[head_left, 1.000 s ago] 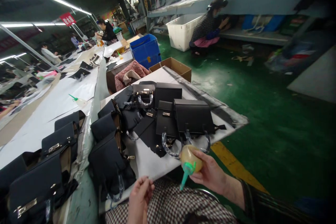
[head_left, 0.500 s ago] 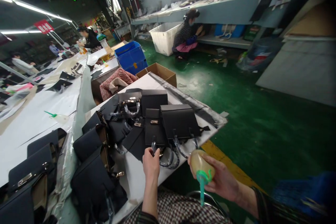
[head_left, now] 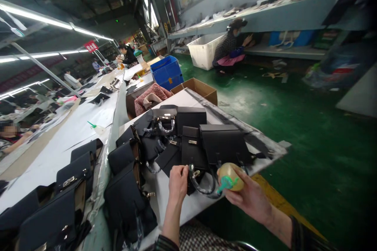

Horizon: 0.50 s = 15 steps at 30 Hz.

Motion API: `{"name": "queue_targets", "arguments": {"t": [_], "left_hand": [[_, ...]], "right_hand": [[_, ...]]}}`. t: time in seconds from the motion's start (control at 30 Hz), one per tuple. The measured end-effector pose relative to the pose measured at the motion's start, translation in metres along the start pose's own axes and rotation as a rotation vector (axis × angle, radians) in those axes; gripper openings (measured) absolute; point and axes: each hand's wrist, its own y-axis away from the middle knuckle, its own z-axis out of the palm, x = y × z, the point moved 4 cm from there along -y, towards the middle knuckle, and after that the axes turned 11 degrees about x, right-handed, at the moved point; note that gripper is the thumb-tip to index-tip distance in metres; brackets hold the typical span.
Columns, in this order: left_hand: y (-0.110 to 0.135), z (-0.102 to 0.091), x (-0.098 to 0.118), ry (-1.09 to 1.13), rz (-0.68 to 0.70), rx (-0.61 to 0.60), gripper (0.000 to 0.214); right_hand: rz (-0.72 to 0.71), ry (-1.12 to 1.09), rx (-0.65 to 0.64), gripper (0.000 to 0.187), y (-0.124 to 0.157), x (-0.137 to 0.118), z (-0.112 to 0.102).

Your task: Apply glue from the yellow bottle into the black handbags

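Note:
My right hand [head_left: 250,200] is wrapped round a squeeze bottle [head_left: 234,176] with yellowish contents and a green nozzle, which points down and left toward the handle of a black handbag [head_left: 193,155]. My left hand [head_left: 178,182] is closed at the near end of this bag, left of its plastic-wrapped handle [head_left: 203,189]. What its fingers pinch is hidden. A gold clasp shows on the bag's front. Just to the right lies another black handbag [head_left: 224,145], its handles partly behind the bottle.
More black handbags [head_left: 129,196] crowd the white table [head_left: 171,213] and the long bench on the left. A second green-tipped bottle [head_left: 98,128] lies on that bench. Beyond the table are a cardboard box [head_left: 203,90], a blue crate [head_left: 166,72] and a crouching person [head_left: 228,49].
The view has swung left, so things sit farther right. My right hand has brought the bottle closer to the handle and turned its nozzle leftward. My left hand stays closed by the bag.

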Motion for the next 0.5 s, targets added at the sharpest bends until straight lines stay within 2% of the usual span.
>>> {"name": "queue_targets", "arguments": {"t": [0.1,0.2,0.33,0.5], "left_hand": [[-0.029,-0.033,-0.028,0.043,-0.091,0.143,0.021],[-0.07,-0.054,-0.051,0.189,-0.196,0.231,0.02],[-0.135,-0.064,-0.068,0.509,-0.408,0.288,0.027],[-0.216,-0.071,-0.083,0.822,-0.644,0.399,0.027]], "right_hand": [[0.023,0.033,0.07,0.045,-0.028,0.006,0.002],[0.034,0.093,0.137,0.048,-0.055,0.011,0.004],[-0.008,0.104,0.267,0.054,-0.08,0.013,-0.004],[0.038,0.152,0.425,0.06,-0.101,0.023,-0.041]]}}
